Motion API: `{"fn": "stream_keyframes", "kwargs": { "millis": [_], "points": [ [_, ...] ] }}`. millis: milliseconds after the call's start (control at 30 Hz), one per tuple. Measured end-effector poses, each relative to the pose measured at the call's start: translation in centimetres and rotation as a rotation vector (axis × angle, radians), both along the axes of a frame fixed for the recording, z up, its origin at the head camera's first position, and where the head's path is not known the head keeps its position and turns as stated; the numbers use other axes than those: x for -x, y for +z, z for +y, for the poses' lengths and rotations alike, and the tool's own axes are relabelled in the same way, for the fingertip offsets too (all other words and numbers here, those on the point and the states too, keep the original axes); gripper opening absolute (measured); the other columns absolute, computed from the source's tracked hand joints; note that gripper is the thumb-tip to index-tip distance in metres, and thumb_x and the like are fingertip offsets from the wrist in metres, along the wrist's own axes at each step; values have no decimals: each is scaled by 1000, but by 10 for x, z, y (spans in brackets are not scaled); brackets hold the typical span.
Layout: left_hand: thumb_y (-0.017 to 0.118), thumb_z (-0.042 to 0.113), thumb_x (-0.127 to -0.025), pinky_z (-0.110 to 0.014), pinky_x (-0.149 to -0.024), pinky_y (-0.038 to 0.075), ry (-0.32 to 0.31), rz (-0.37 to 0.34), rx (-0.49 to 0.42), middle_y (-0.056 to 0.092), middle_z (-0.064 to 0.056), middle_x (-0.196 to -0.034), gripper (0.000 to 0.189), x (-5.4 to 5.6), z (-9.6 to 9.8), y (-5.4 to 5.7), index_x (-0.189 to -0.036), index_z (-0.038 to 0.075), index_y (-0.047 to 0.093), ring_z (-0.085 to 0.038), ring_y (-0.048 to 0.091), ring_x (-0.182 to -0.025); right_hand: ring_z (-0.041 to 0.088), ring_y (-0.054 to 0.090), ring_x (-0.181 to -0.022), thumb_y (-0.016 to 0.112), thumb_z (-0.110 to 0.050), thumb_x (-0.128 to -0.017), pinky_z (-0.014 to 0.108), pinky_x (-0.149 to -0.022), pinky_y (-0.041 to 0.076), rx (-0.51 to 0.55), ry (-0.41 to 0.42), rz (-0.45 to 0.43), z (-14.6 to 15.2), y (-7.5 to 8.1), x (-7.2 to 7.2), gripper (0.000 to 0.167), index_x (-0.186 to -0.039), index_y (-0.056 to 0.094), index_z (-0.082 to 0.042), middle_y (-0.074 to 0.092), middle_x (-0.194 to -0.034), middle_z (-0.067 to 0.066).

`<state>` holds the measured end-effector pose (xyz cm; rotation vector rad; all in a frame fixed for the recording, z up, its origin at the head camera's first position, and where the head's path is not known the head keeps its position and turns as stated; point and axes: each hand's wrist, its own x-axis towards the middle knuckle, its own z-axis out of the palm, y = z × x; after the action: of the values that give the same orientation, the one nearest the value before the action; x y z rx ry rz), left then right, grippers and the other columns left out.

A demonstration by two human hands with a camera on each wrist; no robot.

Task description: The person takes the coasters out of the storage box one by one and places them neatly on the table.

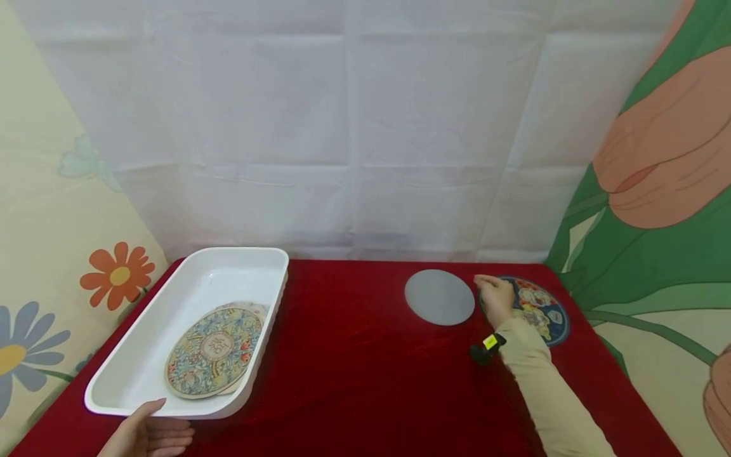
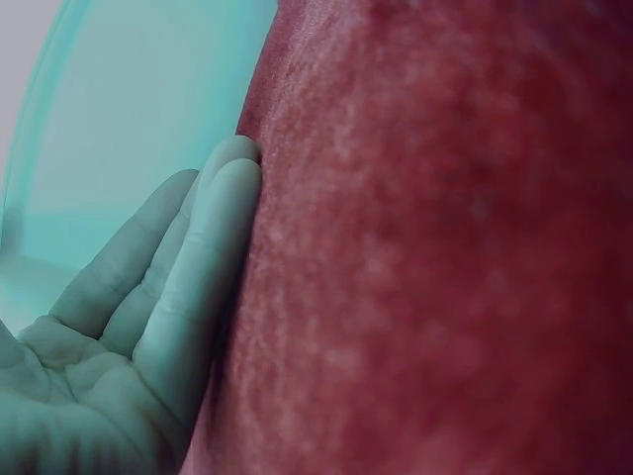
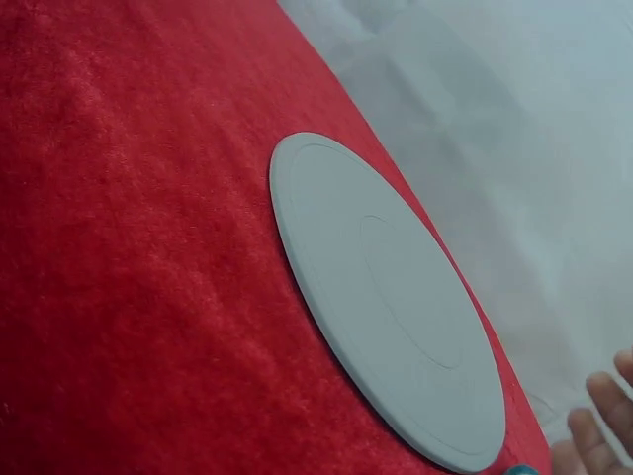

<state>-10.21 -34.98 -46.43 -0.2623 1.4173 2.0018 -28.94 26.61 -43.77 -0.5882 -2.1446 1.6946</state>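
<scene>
My left hand (image 1: 150, 435) is at the near end of a white tray (image 1: 137, 374), its thumb overlapping the rim. In the left wrist view its palm shows and the straight fingers (image 2: 198, 257) lie beside the red cloth, holding nothing. In the tray is a round, flower-patterned disc (image 1: 194, 355) with a lettered centre, partly covering another pale disc. My right hand (image 1: 495, 299) is over the left side of a dark blue disc (image 1: 551, 320) with a colourful picture. Its fingers (image 3: 603, 440) look loose and parted in the right wrist view. To its left lies a plain grey disc (image 1: 440, 297).
A red velvety cloth (image 1: 354, 368) covers the table. Behind it hangs a creased white sheet (image 1: 320, 127), and painted flower walls stand on both sides. A black strap with a yellow tag (image 1: 490, 343) is on my right wrist.
</scene>
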Motion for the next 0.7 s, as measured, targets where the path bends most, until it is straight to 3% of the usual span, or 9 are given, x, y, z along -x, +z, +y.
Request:
{"fn": "stream_keyframes", "kwargs": {
  "millis": [133,233,433,700],
  "points": [
    [22,46,-97,-40,-86,48,2,0,1,68,-13,-94,64,0,0,0,-92,4,70,-30,64,-92,4,54,-57,55,-9,-88,15,-50,44,23,-24,55,-3,1,0,27,-110,62,7,65,-77,1],
    [22,46,-97,-40,-86,48,-5,0,-2,68,-13,-94,64,1,-1,-1,-92,4,70,-29,64,-92,12,60,-68,56,-9,-88,18,-58,49,29,-37,76,-7,2,-1,27,-109,62,6,59,-68,-10],
    [22,46,-97,-40,-86,47,-13,1,-11,68,-13,-94,64,1,-1,-2,-92,4,70,-30,64,-92,15,61,-70,56,-12,-89,28,-63,54,22,-19,58,-13,8,-3,29,-113,60,2,62,-83,3],
    [23,47,-97,-40,-86,47,-4,7,0,68,-13,-94,64,1,-2,-3,-92,3,70,-30,64,-92,4,59,-56,57,-6,-87,17,-48,49,111,53,97,-24,17,-6,25,-109,58,7,63,-74,1]
  ]
}}
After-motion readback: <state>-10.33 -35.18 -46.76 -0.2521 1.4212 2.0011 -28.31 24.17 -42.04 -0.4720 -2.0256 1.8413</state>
